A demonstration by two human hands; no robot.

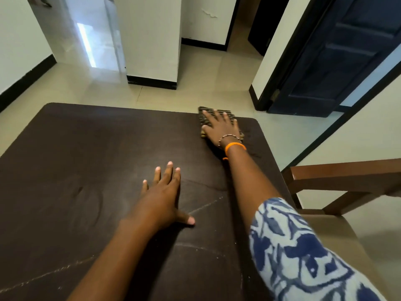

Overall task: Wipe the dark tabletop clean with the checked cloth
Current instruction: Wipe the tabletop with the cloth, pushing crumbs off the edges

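The dark brown tabletop (86,166) fills the lower left of the head view, with faint dusty lines and smears on it. A folded checked cloth (204,115) lies at the table's far right corner, partly over the far edge. My right hand (221,129) presses flat on the cloth with fingers spread, covering most of it. My left hand (162,196) rests flat on the bare tabletop near the middle, fingers apart, holding nothing.
A wooden chair (338,181) with a tan seat stands against the table's right side. Beyond the table lie pale floor tiles, a white pillar (152,51) and a dark blue door (338,57) at the right.
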